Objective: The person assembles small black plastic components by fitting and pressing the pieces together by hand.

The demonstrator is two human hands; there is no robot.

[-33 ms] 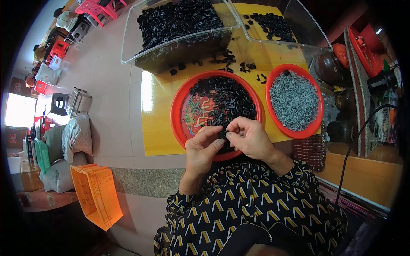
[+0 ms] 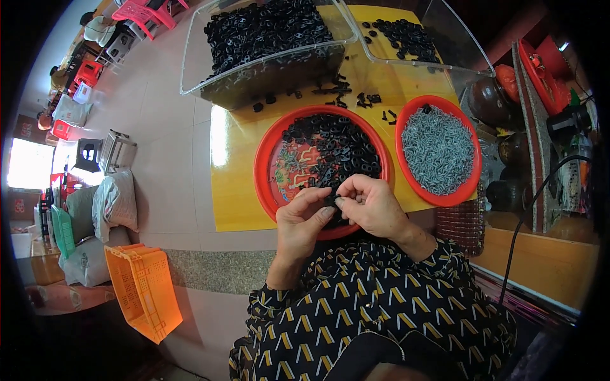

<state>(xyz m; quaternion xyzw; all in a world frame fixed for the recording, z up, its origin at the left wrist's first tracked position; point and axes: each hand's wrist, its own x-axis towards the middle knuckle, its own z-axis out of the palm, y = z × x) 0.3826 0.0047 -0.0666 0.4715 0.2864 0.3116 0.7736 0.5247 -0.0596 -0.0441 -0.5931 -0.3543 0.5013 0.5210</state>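
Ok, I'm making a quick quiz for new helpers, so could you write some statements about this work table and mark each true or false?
1. The clear box holds black parts. True.
2. The silver screws sit in that box. False: the screws are in the right red tray.
3. The left hand and right hand are close together at a small black part. True.
4. The orange crate stands on the yellow table. False: the crate is off the table, to its left.
5. Loose black pieces lie between the clear box and the left red tray. True.
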